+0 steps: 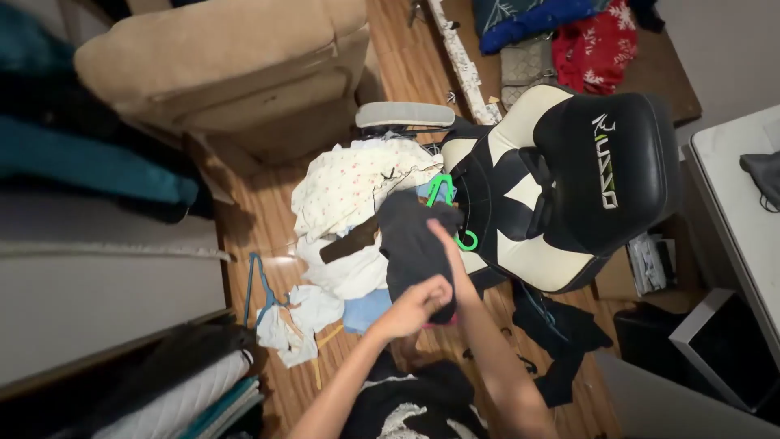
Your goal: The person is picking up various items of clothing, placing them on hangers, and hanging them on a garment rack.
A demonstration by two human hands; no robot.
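A dark grey garment (406, 244) hangs from a bright green hanger (443, 195) over the seat of a black and cream office chair (561, 187). My left hand (416, 305) is closed on the garment's lower part. My right hand (443, 244) reaches up inside or behind the cloth near the hanger, its fingers mostly hidden. Under the garment lies a pile of clothes, with a white floral piece (349, 187) on top and a brown strip across it.
A beige armchair (236, 65) stands behind the pile. A blue hanger (256, 284) and white cloth (292, 325) lie on the wooden floor. Black clothes (561, 333) lie below the chair. Folded fabrics (187, 398) sit lower left, a white desk (739, 203) at right.
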